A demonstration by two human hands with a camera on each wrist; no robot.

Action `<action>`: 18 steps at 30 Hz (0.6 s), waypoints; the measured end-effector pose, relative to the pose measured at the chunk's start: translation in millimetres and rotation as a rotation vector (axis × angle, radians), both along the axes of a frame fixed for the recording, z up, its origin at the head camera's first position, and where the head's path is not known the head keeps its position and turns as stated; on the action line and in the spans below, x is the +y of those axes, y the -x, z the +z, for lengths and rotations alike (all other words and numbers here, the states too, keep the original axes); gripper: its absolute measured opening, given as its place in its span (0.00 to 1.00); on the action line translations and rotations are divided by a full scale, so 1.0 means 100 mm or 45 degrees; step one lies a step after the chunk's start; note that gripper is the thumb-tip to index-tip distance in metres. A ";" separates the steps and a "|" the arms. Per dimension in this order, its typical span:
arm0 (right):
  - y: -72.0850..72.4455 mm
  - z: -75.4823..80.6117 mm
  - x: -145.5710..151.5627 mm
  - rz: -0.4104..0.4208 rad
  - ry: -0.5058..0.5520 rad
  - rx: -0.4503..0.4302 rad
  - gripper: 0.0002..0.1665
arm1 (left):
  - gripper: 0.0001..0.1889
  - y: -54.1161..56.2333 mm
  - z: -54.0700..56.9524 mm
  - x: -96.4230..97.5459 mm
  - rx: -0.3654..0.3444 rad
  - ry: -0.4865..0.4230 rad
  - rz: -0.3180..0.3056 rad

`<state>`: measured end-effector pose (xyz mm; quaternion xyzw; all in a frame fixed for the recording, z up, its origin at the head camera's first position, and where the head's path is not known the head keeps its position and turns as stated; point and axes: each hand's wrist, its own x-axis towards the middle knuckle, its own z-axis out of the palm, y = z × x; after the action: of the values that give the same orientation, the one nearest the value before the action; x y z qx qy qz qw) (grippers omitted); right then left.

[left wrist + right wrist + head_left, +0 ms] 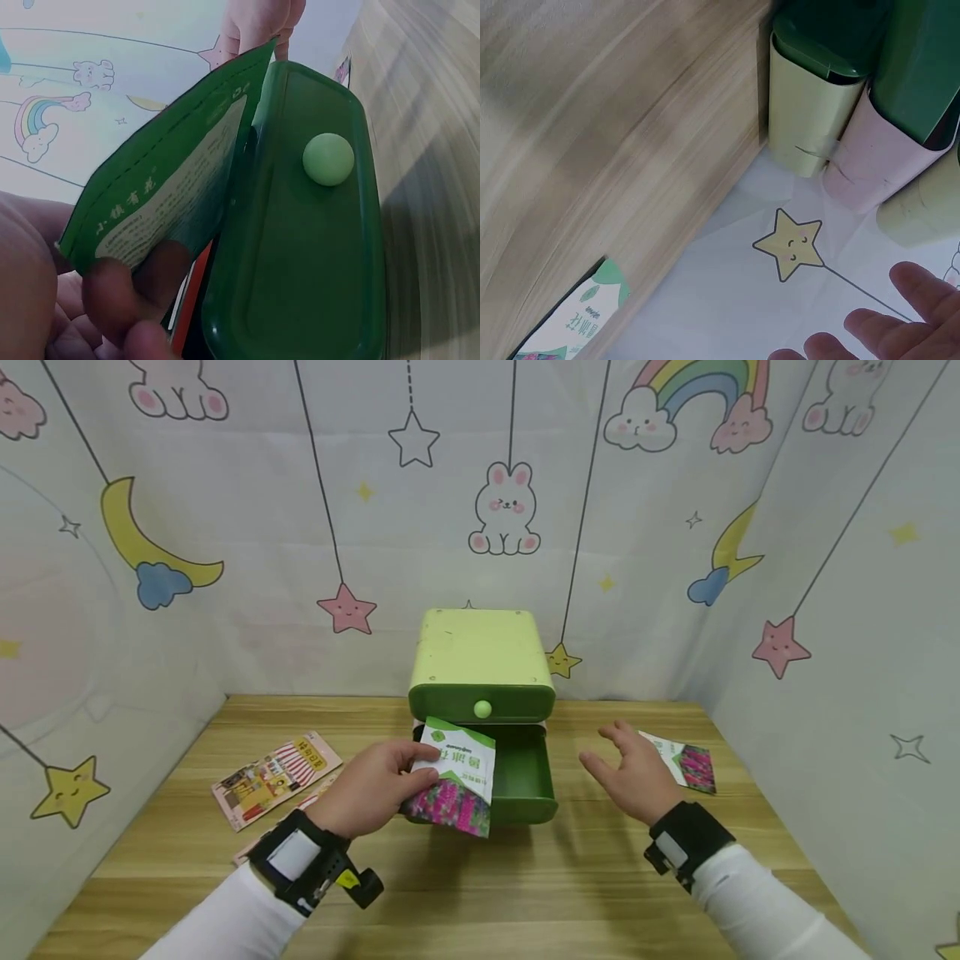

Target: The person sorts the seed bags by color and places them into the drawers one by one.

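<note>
In the head view, my left hand (371,785) pinches a seed packet (467,768) by its left edge, thumb on top. The packet has a green top, a white middle and pink flowers, and it tilts over the pulled-out green drawer (531,811). Its green back, with white print, faces the left wrist camera, beside the drawer front and its pale round knob (328,159). My right hand (637,775), fingers spread, holds nothing to the right of the drawer. A second seed packet (693,766) lies on the table just beyond it.
The pulled-out drawer belongs to a small yellow-green cabinet (483,647), whose upper drawer (442,703) is closed. A pink illustrated packet (276,779) lies at the left, another partly hidden under my left forearm. A cartoon-printed curtain (262,527) surrounds the wooden table (480,893).
</note>
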<state>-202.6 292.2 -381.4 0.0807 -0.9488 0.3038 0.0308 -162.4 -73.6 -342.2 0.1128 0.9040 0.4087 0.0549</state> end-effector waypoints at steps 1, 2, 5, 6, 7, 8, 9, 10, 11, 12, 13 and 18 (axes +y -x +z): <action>0.00 0.00 0.00 0.008 0.006 -0.009 0.42 | 0.18 0.00 0.00 0.00 0.006 0.003 -0.006; 0.00 -0.01 -0.01 0.016 0.011 -0.014 0.42 | 0.18 0.00 0.00 0.01 0.006 0.004 -0.010; -0.01 -0.01 -0.02 0.028 0.021 -0.025 0.43 | 0.18 0.01 -0.01 0.02 -0.008 0.003 -0.017; -0.01 -0.02 -0.02 0.030 0.025 -0.028 0.43 | 0.19 0.01 -0.01 0.03 -0.014 0.006 -0.017; -0.01 -0.02 -0.02 0.030 0.027 -0.030 0.43 | 0.19 0.02 -0.02 0.03 -0.025 0.003 -0.018; -0.01 -0.02 -0.02 0.029 0.031 -0.032 0.42 | 0.19 0.02 -0.02 0.04 -0.037 0.001 -0.017; -0.02 -0.02 -0.02 0.028 0.034 -0.036 0.43 | 0.18 0.02 -0.03 0.05 -0.042 0.002 -0.017; -0.02 -0.02 -0.02 0.028 0.036 -0.039 0.43 | 0.18 0.02 -0.03 0.05 -0.044 0.006 -0.018; -0.02 -0.02 -0.02 0.027 0.040 -0.044 0.43 | 0.18 0.03 -0.03 0.06 -0.048 0.010 -0.021; -0.02 -0.03 -0.02 0.028 0.043 -0.048 0.43 | 0.18 0.03 -0.04 0.06 -0.045 0.020 -0.024; -0.02 -0.03 -0.02 0.030 0.044 -0.050 0.43 | 0.18 0.03 -0.04 0.07 -0.043 0.028 -0.026; -0.03 -0.04 -0.02 0.044 0.046 -0.044 0.44 | 0.19 0.05 -0.04 0.09 -0.003 0.086 -0.042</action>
<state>-199.7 290.2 -385.0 0.0910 -0.9420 0.3228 0.0105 -167.6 -64.8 -346.1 0.1252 0.9153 0.3770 0.0666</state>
